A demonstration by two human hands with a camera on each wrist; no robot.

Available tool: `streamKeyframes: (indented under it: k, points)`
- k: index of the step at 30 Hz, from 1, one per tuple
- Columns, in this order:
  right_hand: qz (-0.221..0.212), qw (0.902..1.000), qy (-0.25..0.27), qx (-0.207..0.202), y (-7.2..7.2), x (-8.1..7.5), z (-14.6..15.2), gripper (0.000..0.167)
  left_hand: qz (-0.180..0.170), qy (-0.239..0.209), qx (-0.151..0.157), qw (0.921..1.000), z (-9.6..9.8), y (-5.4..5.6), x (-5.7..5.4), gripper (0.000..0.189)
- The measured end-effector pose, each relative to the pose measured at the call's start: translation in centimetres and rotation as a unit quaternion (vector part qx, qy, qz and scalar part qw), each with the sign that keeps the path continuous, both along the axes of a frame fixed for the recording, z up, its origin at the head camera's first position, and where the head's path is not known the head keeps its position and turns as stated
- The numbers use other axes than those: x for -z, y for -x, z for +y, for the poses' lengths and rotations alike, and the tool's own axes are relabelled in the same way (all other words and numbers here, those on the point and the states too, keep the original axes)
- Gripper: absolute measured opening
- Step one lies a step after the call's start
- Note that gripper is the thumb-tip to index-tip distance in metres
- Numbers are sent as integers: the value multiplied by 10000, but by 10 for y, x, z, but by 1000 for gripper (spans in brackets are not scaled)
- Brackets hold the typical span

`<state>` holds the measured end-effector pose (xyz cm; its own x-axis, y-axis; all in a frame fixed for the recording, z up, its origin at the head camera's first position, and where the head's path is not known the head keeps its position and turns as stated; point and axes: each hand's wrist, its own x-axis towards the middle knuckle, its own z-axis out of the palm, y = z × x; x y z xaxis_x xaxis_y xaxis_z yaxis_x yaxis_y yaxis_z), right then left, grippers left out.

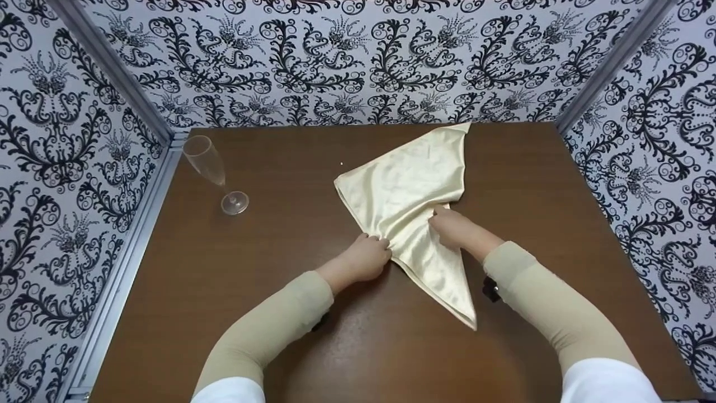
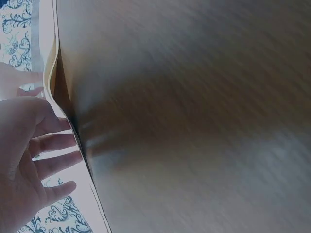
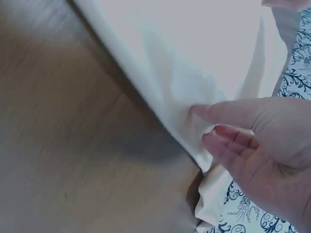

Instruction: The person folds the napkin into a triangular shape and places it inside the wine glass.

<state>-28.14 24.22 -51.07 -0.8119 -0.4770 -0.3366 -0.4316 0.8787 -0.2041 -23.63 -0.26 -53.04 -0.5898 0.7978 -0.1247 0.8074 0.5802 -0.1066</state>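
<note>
- Shiny cream cloth [image 1: 411, 168], layered at its edges and creased between the hands, lies on the brown table [image 1: 279, 235].
- Left hand [image 1: 366, 258]: fingers spread, tips touching the cloth's left edge.
- Right hand [image 1: 456, 228]: thumb and fingertips narrowly apart on the cloth's right side; whether they pinch it cannot be told.
- Clear glass [image 1: 206, 159] stands upright, well left of the cloth.
- Patterned wall [image 1: 335, 67] behind the cloth.

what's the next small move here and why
I'd probably ease the right hand slightly toward the left hand, gathering the middle of the cream satin cloth. Creases already run between the two hands, while the cloth's far part lies broad and flat on the wooden table, so a small inward pull seems likely to deepen the folds.
</note>
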Motion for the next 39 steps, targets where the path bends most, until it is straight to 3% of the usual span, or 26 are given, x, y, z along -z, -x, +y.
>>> streamKeyframes:
  k: [1, 2, 4, 9, 14, 20, 25, 32, 35, 39]
  points:
    - [610, 9958, -442, -529, -1, 0, -1, 9, 13, -10, 38, 10000, 1, -1, 0, 19]
    - [1169, 9860, -774, -900, -1, 0, -2, 10, 24, -24, 76, 10000, 2, -3, 0, 19]
    - [1206, 9880, -661, -698, -1, 0, -5, 15, 38, -39, 151, 9999, 5, -7, 0, 19]
    - [725, 9959, -464, 294, 5, 2, -11, 22, 51, -73, 323, 9994, 13, -16, 1, 20]
    - [546, 9952, -633, 517, 8, 3, -15, 16, -102, -249, 457, 9986, 13, -14, 2, 24]
    - [311, 9936, -539, 940, 10, 7, -14, 8, -413, -690, 227, 9965, -1, 5, 2, 30]
    - [298, 9925, -518, 1064, 12, 9, -11, 6, -339, -980, -325, 9941, -16, 27, 2, 25]
    - [106, 9886, -543, 1397, 9, 8, -13, 3, -492, -293, -1355, 9891, -41, 61, -4, 43]
    - [39, 9876, -565, 1462, 9, 7, -16, 3, -582, -105, -1591, 9855, -50, 73, -7, 43]
    - [3, 9877, -615, 1434, 9, 4, -19, 5, -680, 0, -1722, 9827, -58, 78, -7, 39]
